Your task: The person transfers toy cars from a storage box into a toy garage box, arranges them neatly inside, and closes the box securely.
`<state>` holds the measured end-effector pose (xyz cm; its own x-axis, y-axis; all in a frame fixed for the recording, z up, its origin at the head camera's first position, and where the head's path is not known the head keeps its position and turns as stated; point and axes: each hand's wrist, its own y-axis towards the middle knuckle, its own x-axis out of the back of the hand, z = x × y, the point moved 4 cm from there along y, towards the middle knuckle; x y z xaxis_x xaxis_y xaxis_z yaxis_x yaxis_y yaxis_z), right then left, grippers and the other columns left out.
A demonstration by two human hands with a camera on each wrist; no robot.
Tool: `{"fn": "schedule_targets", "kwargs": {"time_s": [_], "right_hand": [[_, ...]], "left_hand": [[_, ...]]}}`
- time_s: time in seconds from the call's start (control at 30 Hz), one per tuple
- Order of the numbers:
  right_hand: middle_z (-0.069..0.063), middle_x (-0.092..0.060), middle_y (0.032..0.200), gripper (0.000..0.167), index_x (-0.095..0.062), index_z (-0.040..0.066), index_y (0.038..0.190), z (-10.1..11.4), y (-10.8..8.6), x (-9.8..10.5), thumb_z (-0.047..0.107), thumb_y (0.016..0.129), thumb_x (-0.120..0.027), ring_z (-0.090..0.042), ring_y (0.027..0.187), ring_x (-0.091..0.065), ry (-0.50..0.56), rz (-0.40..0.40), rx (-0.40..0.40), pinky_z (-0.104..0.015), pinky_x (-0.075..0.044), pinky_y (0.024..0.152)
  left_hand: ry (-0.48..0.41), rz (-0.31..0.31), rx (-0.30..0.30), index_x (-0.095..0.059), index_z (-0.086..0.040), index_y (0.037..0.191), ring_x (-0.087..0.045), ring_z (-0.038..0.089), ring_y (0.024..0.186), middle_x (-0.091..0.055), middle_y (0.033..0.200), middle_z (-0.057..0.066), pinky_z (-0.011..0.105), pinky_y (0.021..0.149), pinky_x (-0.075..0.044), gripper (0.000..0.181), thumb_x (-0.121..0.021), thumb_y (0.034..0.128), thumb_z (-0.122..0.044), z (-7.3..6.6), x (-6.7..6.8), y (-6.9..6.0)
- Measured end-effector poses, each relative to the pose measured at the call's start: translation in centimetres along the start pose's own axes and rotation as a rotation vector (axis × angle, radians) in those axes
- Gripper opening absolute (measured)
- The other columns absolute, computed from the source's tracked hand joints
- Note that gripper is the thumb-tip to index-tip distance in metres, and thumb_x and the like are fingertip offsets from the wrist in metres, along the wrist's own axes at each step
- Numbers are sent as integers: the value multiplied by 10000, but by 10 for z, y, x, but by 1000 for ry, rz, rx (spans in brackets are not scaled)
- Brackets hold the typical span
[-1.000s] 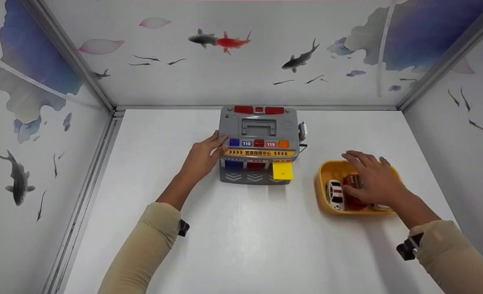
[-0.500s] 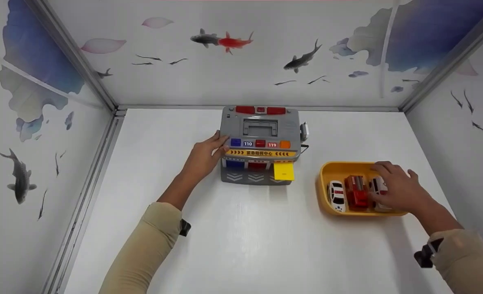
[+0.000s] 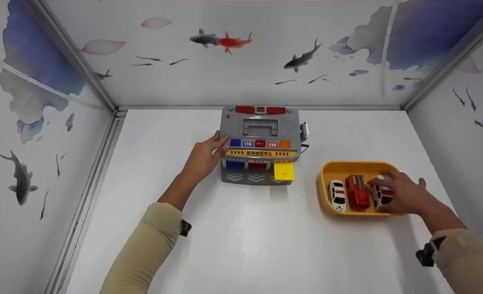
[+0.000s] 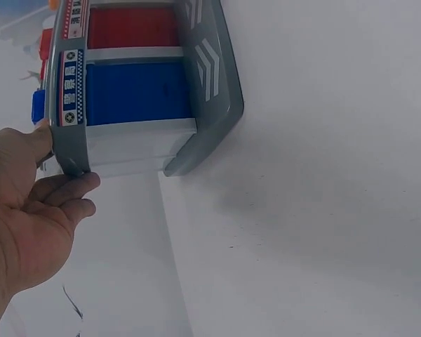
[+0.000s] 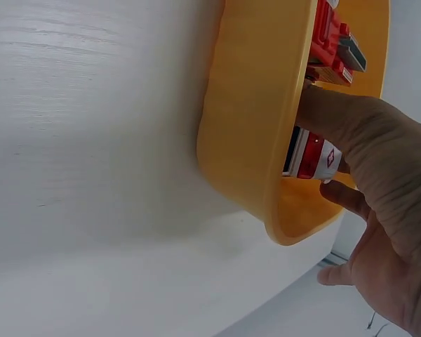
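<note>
A grey toy garage (image 3: 259, 134) stands near the back of the white table, with blue and red doors along its front and a yellow flap (image 3: 283, 171) sticking out. My left hand (image 3: 202, 160) holds the left front corner of its roof; in the left wrist view the thumb and fingers pinch that edge. Inside a yellow bin (image 3: 322, 192), my right hand (image 3: 408, 192) grips a white-and-red toy ambulance (image 3: 382, 196) between thumb and fingers. Beside it lie a red toy fire truck (image 3: 358, 192) and a white toy car (image 3: 337, 196). The right palm hides part of the ambulance.
White panels (image 3: 159, 81) printed with fish enclose the table (image 3: 241, 245) at the back and both sides. Metal rails (image 3: 84, 212) run along its edges. A small white piece (image 3: 304, 131) juts from the garage's right side.
My right hand has shifted right, off the fire truck, and now has its thumb and fingers round the ambulance. The left hand keeps its place on the garage.
</note>
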<state>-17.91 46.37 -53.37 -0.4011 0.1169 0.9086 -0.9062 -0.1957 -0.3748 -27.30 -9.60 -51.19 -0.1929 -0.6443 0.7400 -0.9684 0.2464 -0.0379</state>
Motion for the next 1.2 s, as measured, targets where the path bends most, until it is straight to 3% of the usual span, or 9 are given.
{"fn": "schedule_targets", "kwargs": {"time_s": [0.23,0.63,0.9,1.2], "right_hand": [[-354,-346,1639,851,-631,120,1528,-6,-1,-9,324,792,-1007,-635,1464,-333,-27,5,-22,-1051,-75,1051],[-341,-399,1600,771,-627,115,1464,-6,-1,-14,262,805,-998,-607,1480,-346,-60,-66,25,-1047,-98,1061],[-317,-359,1629,808,-595,148,1479,-2,0,-3,316,796,-994,-611,1431,-358,-61,-79,22,-1023,-118,1082],[-318,-354,1623,840,-550,149,1551,11,3,18,269,819,-946,-621,1451,-331,-71,-98,28,-1014,-123,1098]], "left_hand": [[20,16,3,-508,-235,1657,-435,322,1627,-379,1771,112,488,1331,-398,555,-575,1147,-444,-1,-1,0],[35,9,-4,-523,-236,1651,-460,330,1610,-392,1759,130,487,1317,-420,552,-582,1138,-429,-5,-1,1],[13,15,21,-495,-269,1664,-421,315,1637,-369,1777,105,484,1333,-395,557,-574,1141,-443,-4,1,-1],[12,10,15,-511,-254,1655,-439,325,1625,-383,1769,120,492,1326,-406,543,-574,1147,-438,-2,1,-2]]}}
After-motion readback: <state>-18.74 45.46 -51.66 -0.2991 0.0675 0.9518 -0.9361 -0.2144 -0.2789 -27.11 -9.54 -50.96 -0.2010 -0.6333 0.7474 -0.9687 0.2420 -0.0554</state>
